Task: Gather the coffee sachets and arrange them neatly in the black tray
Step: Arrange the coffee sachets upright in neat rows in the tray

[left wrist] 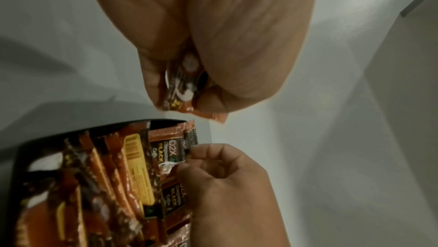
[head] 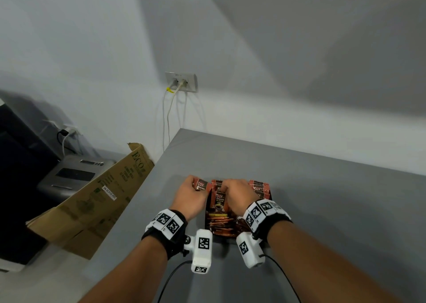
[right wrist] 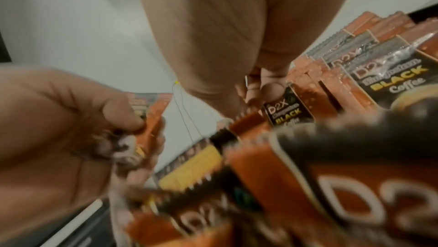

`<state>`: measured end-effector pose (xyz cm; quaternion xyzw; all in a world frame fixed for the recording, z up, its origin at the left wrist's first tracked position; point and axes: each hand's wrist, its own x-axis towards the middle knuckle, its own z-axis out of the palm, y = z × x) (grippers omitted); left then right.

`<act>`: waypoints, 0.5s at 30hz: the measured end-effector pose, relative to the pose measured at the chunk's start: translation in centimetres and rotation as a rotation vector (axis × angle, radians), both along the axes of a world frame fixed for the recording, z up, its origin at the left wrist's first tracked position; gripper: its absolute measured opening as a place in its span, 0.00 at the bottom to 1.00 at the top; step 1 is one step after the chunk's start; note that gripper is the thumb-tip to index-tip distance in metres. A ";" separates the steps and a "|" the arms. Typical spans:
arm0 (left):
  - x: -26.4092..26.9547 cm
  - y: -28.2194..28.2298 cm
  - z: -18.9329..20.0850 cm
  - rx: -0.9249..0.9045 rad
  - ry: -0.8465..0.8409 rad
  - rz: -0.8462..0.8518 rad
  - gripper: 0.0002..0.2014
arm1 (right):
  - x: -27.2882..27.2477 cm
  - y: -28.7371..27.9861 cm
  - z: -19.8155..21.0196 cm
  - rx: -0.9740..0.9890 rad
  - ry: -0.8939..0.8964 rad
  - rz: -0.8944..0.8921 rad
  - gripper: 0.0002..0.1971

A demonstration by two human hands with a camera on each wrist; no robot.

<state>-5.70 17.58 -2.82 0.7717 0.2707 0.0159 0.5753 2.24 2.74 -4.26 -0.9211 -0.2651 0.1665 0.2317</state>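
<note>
A black tray (head: 270, 196) on the grey table holds several orange-and-black coffee sachets (head: 219, 219), some standing in a row at its right (right wrist: 369, 52). My left hand (head: 191, 187) is just left of the tray's far corner. It grips one sachet (left wrist: 181, 86) between thumb and curled fingers, clear of the tray rim (left wrist: 21, 157). My right hand (head: 230, 188) is over the tray's far side and pinches the top edge of a sachet (left wrist: 170, 149) among the others. The same sachet (right wrist: 284, 112) shows under its fingertips (right wrist: 255, 89).
A flattened cardboard box (head: 96, 201) leans against the table's left edge, with a grey appliance (head: 73, 176) behind it. A wall socket (head: 181, 81) with white cables is behind the table's far left corner. The bare table top (head: 334, 210) stretches to the right.
</note>
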 end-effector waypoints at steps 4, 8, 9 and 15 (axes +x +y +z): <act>0.0 -0.7 0.5 -0.040 -0.025 -0.091 0.17 | 0.5 -0.8 1.6 0.282 0.084 -0.099 0.13; 0.6 -1.6 0.6 -0.075 -0.052 -0.148 0.19 | 0.7 -1.5 3.7 0.380 0.127 -0.030 0.10; 0.8 -1.8 0.6 -0.076 -0.057 -0.151 0.19 | 1.1 -1.9 3.9 0.373 0.081 -0.047 0.09; 0.6 -1.0 0.4 0.016 -0.010 -0.090 0.09 | 2.7 -4.8 3.1 0.201 0.032 -0.109 0.07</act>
